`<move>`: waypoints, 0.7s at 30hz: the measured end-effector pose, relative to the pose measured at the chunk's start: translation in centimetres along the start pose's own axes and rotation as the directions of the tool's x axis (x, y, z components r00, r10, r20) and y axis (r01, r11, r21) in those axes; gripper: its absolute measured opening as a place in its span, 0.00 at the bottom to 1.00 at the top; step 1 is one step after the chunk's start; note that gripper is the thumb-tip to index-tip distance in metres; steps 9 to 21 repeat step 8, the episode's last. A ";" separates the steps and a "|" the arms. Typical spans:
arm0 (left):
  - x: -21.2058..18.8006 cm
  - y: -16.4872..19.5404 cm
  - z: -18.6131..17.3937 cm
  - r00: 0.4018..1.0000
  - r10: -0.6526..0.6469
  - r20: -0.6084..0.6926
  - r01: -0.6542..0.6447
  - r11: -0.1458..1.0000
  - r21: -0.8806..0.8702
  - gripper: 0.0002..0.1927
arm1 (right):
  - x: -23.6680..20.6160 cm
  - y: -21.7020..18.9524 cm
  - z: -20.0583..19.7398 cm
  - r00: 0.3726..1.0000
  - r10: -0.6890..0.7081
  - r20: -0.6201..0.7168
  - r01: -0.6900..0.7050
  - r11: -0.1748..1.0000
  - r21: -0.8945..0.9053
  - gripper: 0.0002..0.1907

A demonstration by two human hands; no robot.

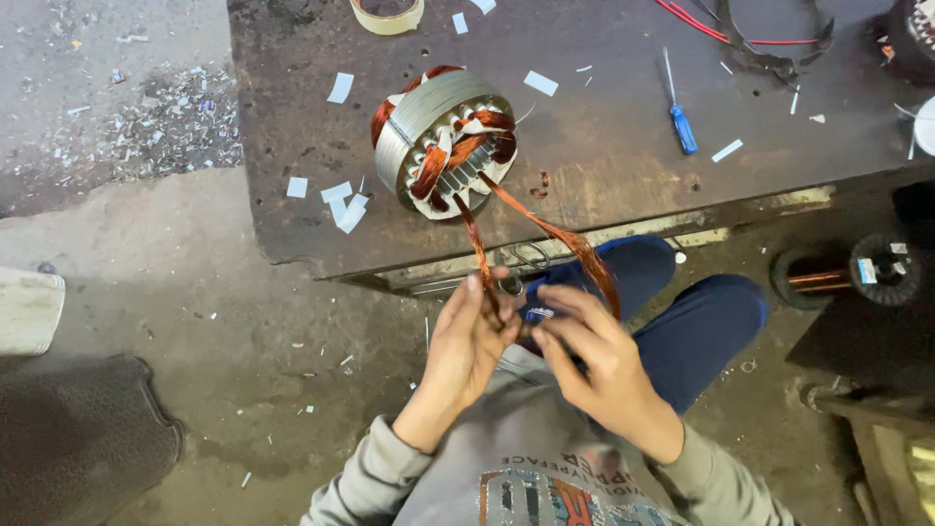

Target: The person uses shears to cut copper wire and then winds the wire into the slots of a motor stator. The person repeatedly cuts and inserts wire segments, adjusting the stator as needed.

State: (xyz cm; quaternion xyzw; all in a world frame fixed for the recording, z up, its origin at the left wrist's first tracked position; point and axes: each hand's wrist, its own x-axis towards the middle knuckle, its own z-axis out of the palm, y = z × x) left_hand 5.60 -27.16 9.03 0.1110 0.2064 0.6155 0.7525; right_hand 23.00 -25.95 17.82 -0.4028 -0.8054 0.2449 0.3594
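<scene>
A: Where does the stator (pixel 445 143) sit?

B: It lies on its side on the dark metal bench (pixel 604 166), near the front edge, with copper windings looped through its slots. Two strands of copper wire (pixel 560 237) run from it down over the edge to the person's lap.

A: And the hands?

B: The left hand (pixel 470 343) pinches one strand between thumb and fingers. The right hand (pixel 596 358) is curled around the other strand, just beside the left; both grip wire.

A: What else is on the bench?

B: A blue-handled screwdriver (pixel 678 115) lies to the right of the stator, a roll of tape (pixel 388 15) at the far edge, and white paper scraps (pixel 344 205) around it. A wire spool (pixel 845 273) lies on the floor to the right.
</scene>
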 end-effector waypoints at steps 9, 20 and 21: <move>-6.4 3.0 4.0 0.892 -0.203 0.404 -0.118 0.758 0.642 0.22 | 9.8 1.2 -0.4 0.640 -0.617 0.458 0.751 0.627 -0.204 0.32; -6.4 3.0 4.0 0.892 -0.203 0.404 -0.118 0.758 0.642 0.22 | 9.8 1.2 -0.4 0.640 -0.617 0.458 0.751 0.627 -0.204 0.32; -6.4 3.0 4.0 0.892 -0.203 0.404 -0.118 0.758 0.642 0.22 | 9.8 1.2 -0.4 0.640 -0.617 0.458 0.751 0.627 -0.204 0.32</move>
